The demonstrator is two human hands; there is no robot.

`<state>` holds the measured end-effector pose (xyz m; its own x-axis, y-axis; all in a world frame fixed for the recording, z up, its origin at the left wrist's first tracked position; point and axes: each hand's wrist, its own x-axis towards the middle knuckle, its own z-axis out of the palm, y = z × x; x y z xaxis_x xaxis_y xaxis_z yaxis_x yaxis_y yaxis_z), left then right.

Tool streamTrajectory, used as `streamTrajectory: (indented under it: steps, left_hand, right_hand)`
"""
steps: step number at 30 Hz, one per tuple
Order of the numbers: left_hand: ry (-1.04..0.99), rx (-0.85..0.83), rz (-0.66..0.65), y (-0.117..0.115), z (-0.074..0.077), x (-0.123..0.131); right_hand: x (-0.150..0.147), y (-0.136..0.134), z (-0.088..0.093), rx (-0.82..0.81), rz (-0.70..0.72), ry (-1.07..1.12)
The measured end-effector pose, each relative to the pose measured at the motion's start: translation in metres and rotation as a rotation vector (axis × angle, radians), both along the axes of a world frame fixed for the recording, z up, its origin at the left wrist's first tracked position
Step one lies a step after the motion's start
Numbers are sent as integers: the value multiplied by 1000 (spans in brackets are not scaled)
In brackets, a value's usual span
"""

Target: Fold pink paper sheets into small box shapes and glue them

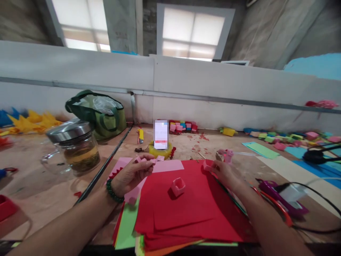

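Left hand [137,172] pinches pink paper [160,158], right hand [226,174] grips a pink piece [206,165]; nearer, a box [177,188] rests on red sheets [183,211].

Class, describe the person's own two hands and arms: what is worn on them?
The left hand has a bracelet of round, dark green beads at its wrist. The right hand shows no bracelet. Both hands are gloveless, and no sleeves show.
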<state>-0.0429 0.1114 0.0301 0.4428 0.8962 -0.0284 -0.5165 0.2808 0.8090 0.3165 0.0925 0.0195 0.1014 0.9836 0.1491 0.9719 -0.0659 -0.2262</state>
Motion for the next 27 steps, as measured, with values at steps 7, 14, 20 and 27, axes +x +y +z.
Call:
streamTrajectory:
  steps: [7,14,20,27]
  left_hand:
    - [147,121,-18,-7,2,2]
    - [236,234,69,-11,15,-7]
    - [408,365,95,-16,20,-4]
    - [532,397,62,-26,26,0]
  right_hand:
    - [-62,-36,33,103,267,-15]
    - [-97,-98,61,133,295,102]
    - [-123,-108,31,-217,273,133]
    - [-60,-77,44,-10,100,162]
